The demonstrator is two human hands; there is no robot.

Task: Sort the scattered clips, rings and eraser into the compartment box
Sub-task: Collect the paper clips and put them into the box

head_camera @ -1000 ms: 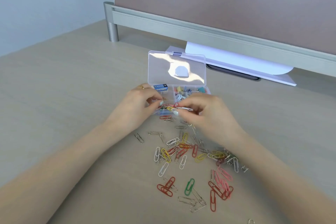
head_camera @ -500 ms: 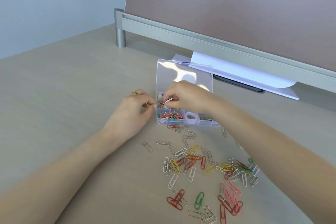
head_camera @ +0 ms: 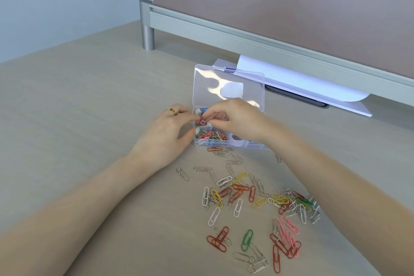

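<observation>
A: Since half a second back, right hand (head_camera: 237, 119) same spot over box (head_camera: 255, 144). Small bunch of clips (head_camera: 201, 122) now between both hands; before, one pale clip in right fingers.

B: Grip?

A: Left hand (head_camera: 165, 134) and right hand both pinch the bunch with curled fingertips, above the box's left end. Gold ring (head_camera: 172, 111) on a left finger.

B: Box position?

A: Mid-tabletop (head_camera: 78, 119), lid (head_camera: 228, 87) up and leaning back toward the paper (head_camera: 302, 83) under the screen rail (head_camera: 246, 38). Front left compartment holds mixed coloured clips. Rest of the compartments hidden by the right hand; contents unreadable.

B: Loose stock?

A: Clip scatter (head_camera: 253, 204) on the tabletop in front of the box, between the two forearms. Nearest ones lie just beside the box's front edge. One green clip (head_camera: 247, 240) near the lower edge of view, red ones beside it.

B: Room?

A: Wide bare tabletop to the left of the left arm. Behind the box, tight: lid near the paper and rail.
</observation>
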